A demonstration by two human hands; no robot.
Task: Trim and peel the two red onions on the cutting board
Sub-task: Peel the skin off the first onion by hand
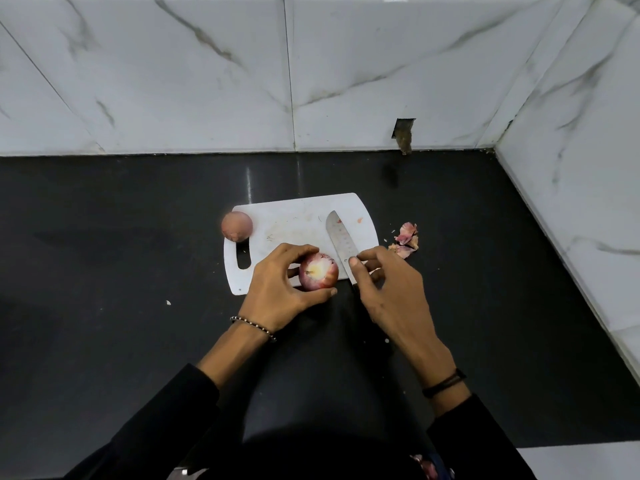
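1. We work at a black counter [104, 271] holding a white cutting board [294, 216].
2. Left hand [277, 289] fingers curl round the trimmed onion [318, 271] at the board's near edge; right hand [391, 289] grips the knife [339, 237].
3. The second onion [237, 226] sits at the far-left corner.
4. We judge them firm and slippery-skinned, so hold them by the sides.

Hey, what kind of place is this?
Most likely a kitchen: a white cutting board with a knife and a part-peeled red onion sits on a dark countertop, backed by marble-look wall tiles.
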